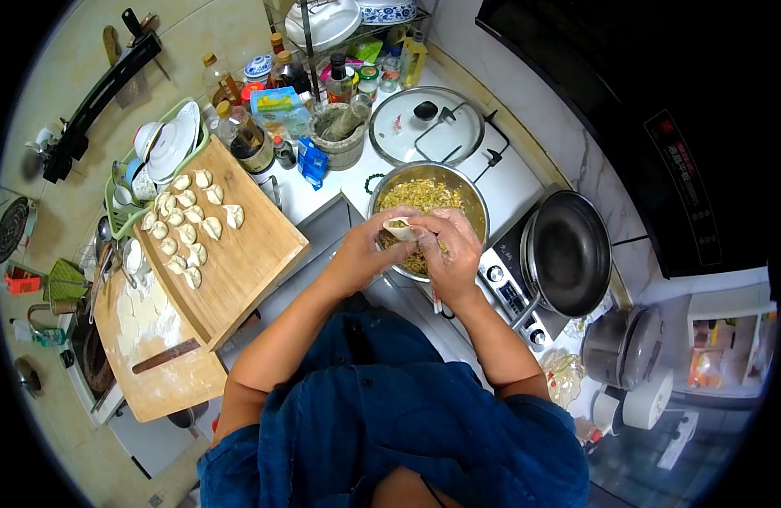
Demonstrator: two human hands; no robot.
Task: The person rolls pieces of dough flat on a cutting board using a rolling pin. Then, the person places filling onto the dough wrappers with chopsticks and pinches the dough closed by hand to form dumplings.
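Note:
Over a steel bowl (480, 191) of chopped filling (420, 193), my two hands hold one dumpling wrapper (398, 227) with some filling showing in its fold. My left hand (367, 252) has its fingers closed round the wrapper's left side. On the other side, my right hand (451, 250) pinches the wrapper's edge; a thin utensil, partly hidden, shows below this hand. Several folded dumplings (187, 233) sit on a wooden tray (253, 254) to the left.
A floured board (179, 385) with wrappers and a rolling pin (166, 356) lies lower left. Bottles, a stone mortar (338, 152) and a glass lid (399, 123) stand behind the bowl. A frying pan (570, 254) is at the right, beside a pot (615, 347).

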